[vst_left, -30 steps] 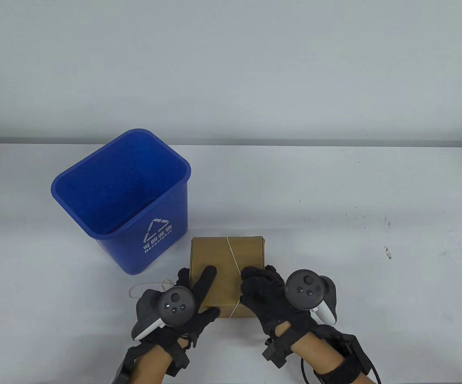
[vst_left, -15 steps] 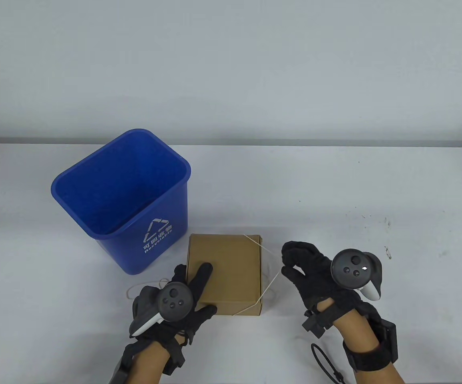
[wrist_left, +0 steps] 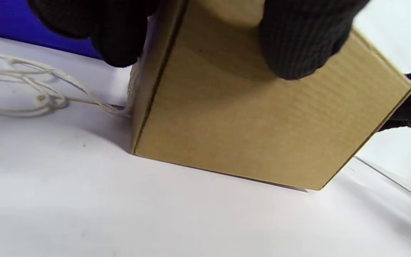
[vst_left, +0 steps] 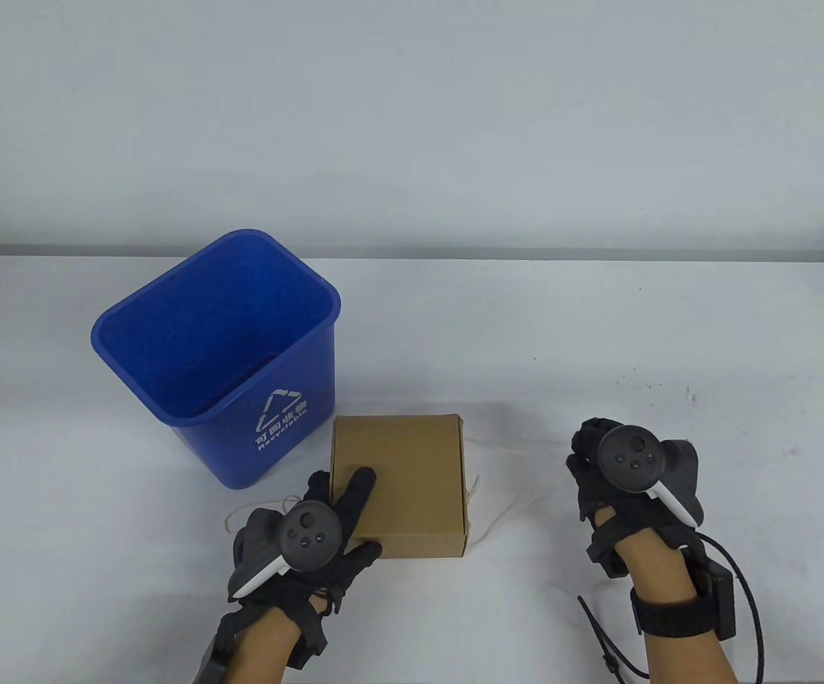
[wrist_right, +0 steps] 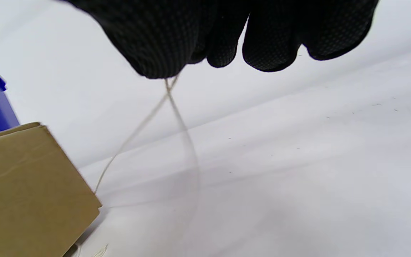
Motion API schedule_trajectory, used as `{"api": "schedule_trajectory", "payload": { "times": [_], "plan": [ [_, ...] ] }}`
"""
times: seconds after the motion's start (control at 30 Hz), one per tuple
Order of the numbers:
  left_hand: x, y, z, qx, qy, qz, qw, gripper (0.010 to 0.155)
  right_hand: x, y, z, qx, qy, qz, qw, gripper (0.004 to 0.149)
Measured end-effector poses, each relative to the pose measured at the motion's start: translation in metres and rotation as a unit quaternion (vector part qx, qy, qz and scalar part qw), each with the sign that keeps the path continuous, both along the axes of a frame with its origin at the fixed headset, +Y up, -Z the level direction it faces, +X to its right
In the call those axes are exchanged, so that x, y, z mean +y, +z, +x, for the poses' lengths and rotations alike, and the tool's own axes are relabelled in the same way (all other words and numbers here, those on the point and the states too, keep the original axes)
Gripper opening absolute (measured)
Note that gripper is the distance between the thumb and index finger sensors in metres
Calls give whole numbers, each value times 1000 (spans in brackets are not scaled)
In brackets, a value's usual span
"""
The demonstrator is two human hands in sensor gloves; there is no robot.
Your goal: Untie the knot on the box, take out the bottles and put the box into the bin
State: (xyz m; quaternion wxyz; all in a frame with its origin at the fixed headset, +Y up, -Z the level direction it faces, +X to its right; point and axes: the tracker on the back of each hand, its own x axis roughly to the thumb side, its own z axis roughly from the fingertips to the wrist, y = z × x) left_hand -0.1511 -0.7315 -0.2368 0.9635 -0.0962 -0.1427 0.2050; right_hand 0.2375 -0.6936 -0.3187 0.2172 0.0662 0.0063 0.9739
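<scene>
box: brown cardboard box (vst_left: 398, 484) sits near the front of the table (vst_left: 597, 335), right beside the blue bin (vst_left: 216, 356), which is at its far left. Lid's closed, no string across the top now.

string: thin pale string (wrist_right: 177, 107) is off the top; two strands run from the box's right side across to the right hand, plus a loose coil (wrist_left: 37, 92) lying on the table at the box's left.

left hand: left hand (vst_left: 312, 534) holds the box's near-left corner, fingers down the left side, one finger flat on top and thumb on the near face. Basically pinning it.

right hand: right hand (vst_left: 619, 477) is out to the right of the box, well apart from it, fingertips pinching the string in the wrist view.

handling: my guess is the box is light but stiff, with bottles inside adding some weight and maybe rattling. Corrugated, so not slippery in gloves. Best hold looks like the two opposite sides, or the lid's edge to open it. The string is limp and snaggy, I'd drop it clear first.

room: loads of open table to the right and far side for setting bottles down. Bin mouth looks wide enough for the box, but it's tight on the left, so lift up and over the rim.
</scene>
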Motion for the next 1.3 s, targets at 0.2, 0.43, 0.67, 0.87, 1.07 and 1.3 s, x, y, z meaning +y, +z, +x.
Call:
{"api": "schedule_trajectory", "payload": {
  "times": [0.2,0.43,0.67,0.87,1.07,1.3],
  "plan": [
    [0,0,1,-3,6,3,1000,92,-22,-5,-7,33,20,-120,992,63],
    [10,4,5,18,-3,47,999,101,-45,1,-48,155,37,-188,969,98],
    [2,-7,7,41,-19,16,999,102,-82,-3,-98,201,107,-208,951,112],
    [-1,-10,5,44,-3,-3,999,101,-82,-15,-99,187,120,-181,958,111],
    [-2,-9,9,42,1,4,999,101,-75,-17,-100,142,129,-161,968,100],
    [1,-5,12,47,-15,27,998,100,-69,-11,-103,93,123,-108,982,58]
  ]
}}
